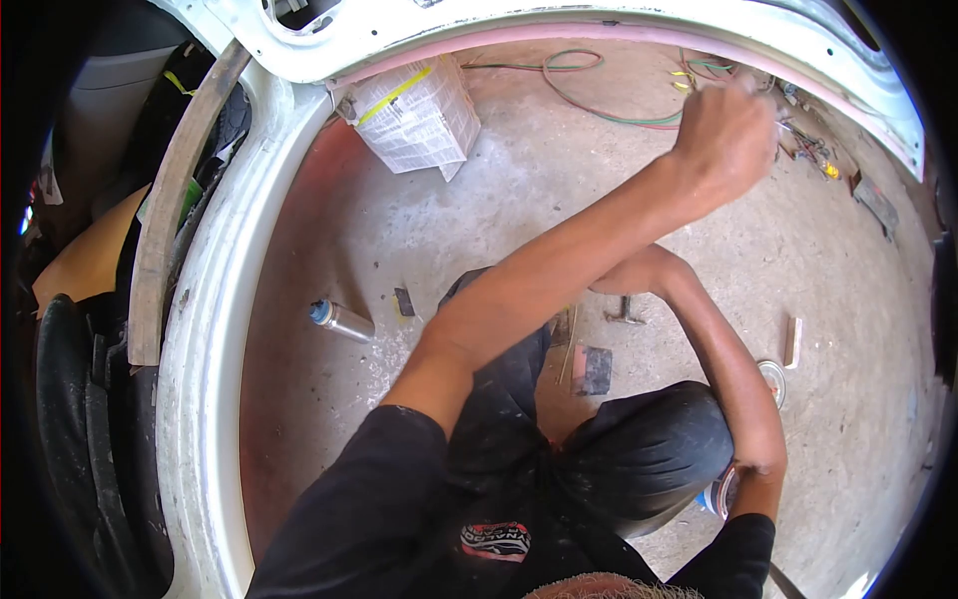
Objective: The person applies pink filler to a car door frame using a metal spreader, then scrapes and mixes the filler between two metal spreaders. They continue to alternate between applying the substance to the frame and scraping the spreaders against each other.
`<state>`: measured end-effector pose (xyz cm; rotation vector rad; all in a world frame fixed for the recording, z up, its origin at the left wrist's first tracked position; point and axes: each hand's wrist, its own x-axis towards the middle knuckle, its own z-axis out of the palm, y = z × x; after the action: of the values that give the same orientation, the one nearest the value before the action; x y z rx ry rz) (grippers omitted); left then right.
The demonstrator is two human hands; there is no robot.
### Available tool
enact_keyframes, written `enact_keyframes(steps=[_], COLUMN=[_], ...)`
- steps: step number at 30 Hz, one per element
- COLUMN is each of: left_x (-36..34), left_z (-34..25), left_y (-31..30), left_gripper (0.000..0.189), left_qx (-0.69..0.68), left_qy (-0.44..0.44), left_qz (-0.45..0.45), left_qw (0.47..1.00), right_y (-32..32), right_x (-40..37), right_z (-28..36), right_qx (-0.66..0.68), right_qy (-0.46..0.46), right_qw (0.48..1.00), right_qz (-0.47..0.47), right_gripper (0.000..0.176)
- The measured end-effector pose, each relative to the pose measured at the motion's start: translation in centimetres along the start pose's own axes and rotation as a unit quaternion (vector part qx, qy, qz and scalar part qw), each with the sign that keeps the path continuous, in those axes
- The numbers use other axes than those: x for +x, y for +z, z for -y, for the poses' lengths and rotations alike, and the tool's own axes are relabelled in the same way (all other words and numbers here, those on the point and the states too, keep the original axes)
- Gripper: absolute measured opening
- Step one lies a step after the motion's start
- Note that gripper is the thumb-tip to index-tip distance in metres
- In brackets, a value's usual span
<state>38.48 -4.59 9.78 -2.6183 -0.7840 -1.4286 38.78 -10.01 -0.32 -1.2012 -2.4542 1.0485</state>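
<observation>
My left hand [726, 145] is stretched up to the right, closed and slightly blurred, near the pinkish lower edge of a white car body panel [559, 18]. Whatever its fingers may hold is hidden. Beneath my left forearm, my right hand [629, 275] shows only in part, its fingers covered by that forearm. Just below it, a small dark metal tool [626, 311] lies on the concrete floor. A red and black block [592, 370] rests on the floor between my legs.
A newspaper-covered object [414, 118] stands at the upper left, near red and green hoses [569, 95]. A bottle with a blue cap [344, 320] lies at left. A wood strip [793, 342] and round lid [771, 382] are at right. The white frame [215, 329] curves along the left.
</observation>
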Motion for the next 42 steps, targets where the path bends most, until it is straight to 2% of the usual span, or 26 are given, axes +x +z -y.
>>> enact_keyframes(steps=[1, 3, 6, 7, 10, 12, 15, 16, 18, 21, 24, 30, 32, 37, 42], left_x=[-0.8, -2.7, -4.7, -5.4, -8.0, -9.9, -13.4, -14.1, -15.5, -15.7, -15.6, -15.6, -16.0, -16.5, -17.0], left_z=[-0.2, 0.3, 3.3, 4.5, 8.7, 11.5, 14.1, 14.7, 15.5, 15.9, 16.1, 16.3, 16.4, 17.2, 17.6], left_y=[-0.1, -0.7, -1.9, -2.3, -3.8, -4.4, -4.4, -4.5, -5.0, -5.7, -6.0, -6.3, -6.8, -7.6, -9.0], left_gripper=[0.024, 0.022, 0.019, 0.02, 0.025, 0.027, 0.032, 0.032, 0.033, 0.034, 0.036, 0.028, 0.024, 0.021, 0.021], left_qx=[-0.013, -0.037, -0.046, -0.058, -0.101, -0.137, -0.351, -0.371, -0.409, -0.454, -0.471, -0.499, -0.499, -0.486, -0.496], left_qy=[0.015, 0.044, 0.016, -0.02, -0.131, -0.205, -0.384, -0.427, -0.511, -0.492, -0.468, -0.446, -0.431, -0.371, -0.353], left_qz=[0.02, 0.061, 0.174, 0.187, 0.22, 0.238, 0.169, 0.164, 0.15, 0.09, 0.083, 0.081, 0.104, 0.161, 0.167], left_qw=[1.0, 0.996, 0.983, 0.98, 0.961, 0.94, 0.837, 0.808, 0.741, 0.737, 0.743, 0.739, 0.745, 0.775, 0.776], right_y=[0.3, 0.9, 0.5, 0.4, 1.2, 1.4, 1.5, 1.5, 1.9, 2.2, 2.4, 3.3, 3.3, 3.9, 5.5], right_x=[0.4, 0.8, 1.0, 1.2, 1.8, 2.1, 2.6, 2.8, 3.5, 4.6, 5.5, 6.8, 7.1, 7.4, 8.6], right_z=[-0.6, -0.9, 0.1, 0.5, -1.5, -2.3, -2.1, -2.0, -2.6, -3.5, -4.2, -6.4, -6.8, -10.4, -10.2], right_qx=[-0.042, -0.008, -0.007, -0.013, -0.048, -0.048, -0.033, -0.026, -0.028, -0.036, -0.042, -0.016, -0.01, -0.045, -0.026], right_qy=[-0.014, 0.019, 0.062, 0.075, 0.017, 0.017, 0.059, 0.08, 0.062, 0.058, 0.064, 0.077, 0.094, 0.138, 0.128], right_qw=[0.999, 0.997, 0.991, 0.988, 0.993, 0.993, 0.989, 0.986, 0.986, 0.983, 0.979, 0.978, 0.975, 0.966, 0.97], right_qz=[0.02, 0.068, 0.119, 0.134, 0.109, 0.109, 0.13, 0.143, 0.154, 0.17, 0.189, 0.195, 0.2, 0.214, 0.206], right_gripper=[0.049, 0.049, 0.05, 0.05, 0.051, 0.051, 0.049, 0.049, 0.047, 0.046, 0.046, 0.043, 0.042, 0.054, 0.048])
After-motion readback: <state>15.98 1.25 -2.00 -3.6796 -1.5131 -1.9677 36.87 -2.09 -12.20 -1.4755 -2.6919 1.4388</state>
